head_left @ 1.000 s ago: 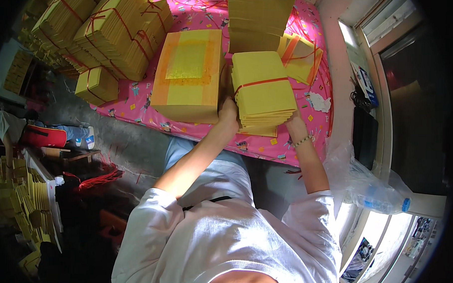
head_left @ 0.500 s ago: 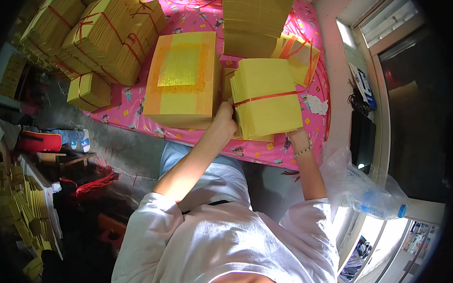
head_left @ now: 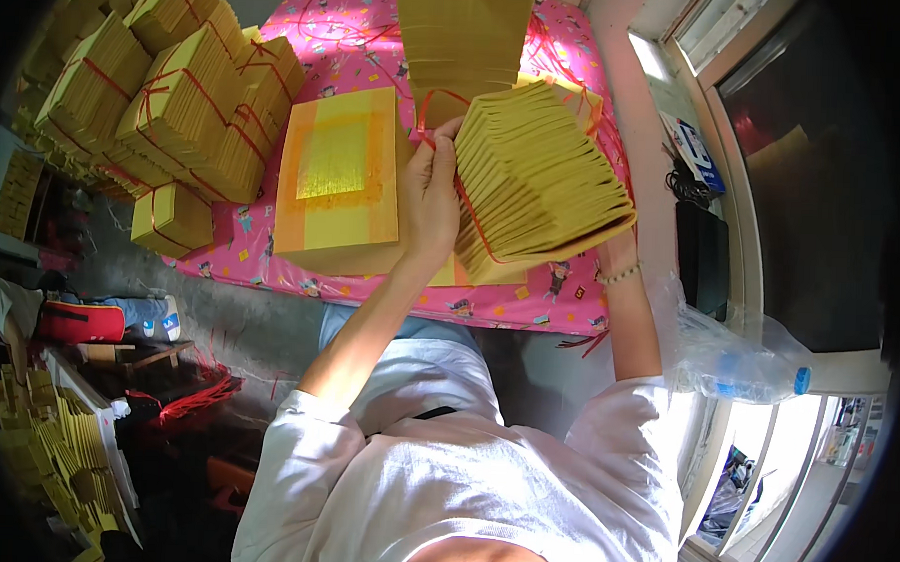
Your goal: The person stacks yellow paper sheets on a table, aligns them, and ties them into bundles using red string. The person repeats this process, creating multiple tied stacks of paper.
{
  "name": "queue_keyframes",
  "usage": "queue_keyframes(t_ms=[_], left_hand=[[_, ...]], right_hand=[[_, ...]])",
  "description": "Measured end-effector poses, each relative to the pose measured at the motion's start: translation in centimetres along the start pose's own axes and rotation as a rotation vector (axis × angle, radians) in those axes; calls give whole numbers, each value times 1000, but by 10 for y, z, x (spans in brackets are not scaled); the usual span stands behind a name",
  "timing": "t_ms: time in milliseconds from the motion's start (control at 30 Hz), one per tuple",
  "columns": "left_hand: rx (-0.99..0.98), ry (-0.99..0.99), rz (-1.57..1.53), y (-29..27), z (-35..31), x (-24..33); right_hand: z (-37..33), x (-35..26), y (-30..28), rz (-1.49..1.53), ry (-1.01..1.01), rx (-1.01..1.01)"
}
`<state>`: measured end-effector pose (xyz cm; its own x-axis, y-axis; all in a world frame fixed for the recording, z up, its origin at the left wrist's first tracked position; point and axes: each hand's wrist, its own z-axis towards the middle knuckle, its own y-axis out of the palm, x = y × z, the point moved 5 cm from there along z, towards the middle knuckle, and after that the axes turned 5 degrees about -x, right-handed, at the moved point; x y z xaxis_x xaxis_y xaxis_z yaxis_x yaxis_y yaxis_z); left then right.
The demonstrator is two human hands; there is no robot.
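A pink patterned cover lies over the bench [head_left: 354,42], tied stacks [head_left: 184,103] at its left; near its front edge, right of a large yellow block [head_left: 335,168], the bundle [head_left: 538,175] stands tilted, folded edges up; whether it touches the cover cannot be told. The left hand [head_left: 433,196] is pinched on the red strap [head_left: 475,220] at the bundle's left side; the right hand [head_left: 618,251] is at its lower right corner, fingers hidden, grip unclear. Good handling probably calls for steady support at that corner, an even pull and an untwisted strap; too hard a tug could skew the folds.
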<state>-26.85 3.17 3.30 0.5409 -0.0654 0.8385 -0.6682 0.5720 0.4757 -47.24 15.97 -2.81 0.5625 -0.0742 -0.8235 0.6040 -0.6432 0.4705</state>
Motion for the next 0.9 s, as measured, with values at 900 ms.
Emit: queue_keyframes(t_ms=[900], left_hand=[[-191,-20,540,0,-26,17]], right_hand=[[66,-44,99,-691,-207,-688]])
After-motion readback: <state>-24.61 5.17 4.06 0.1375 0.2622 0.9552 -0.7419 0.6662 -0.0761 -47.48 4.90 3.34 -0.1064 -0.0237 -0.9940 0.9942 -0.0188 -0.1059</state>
